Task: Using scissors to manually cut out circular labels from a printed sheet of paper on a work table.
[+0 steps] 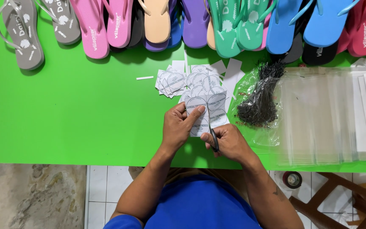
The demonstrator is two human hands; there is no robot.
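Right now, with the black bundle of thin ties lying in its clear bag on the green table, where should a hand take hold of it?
Probably grip the bundle of ties around its narrower upper part, coming from above. It lies tilted, fanning wide at the lower end near the right hand, so the slimmer top looks easier to close fingers round. The clear bag around it may slip.
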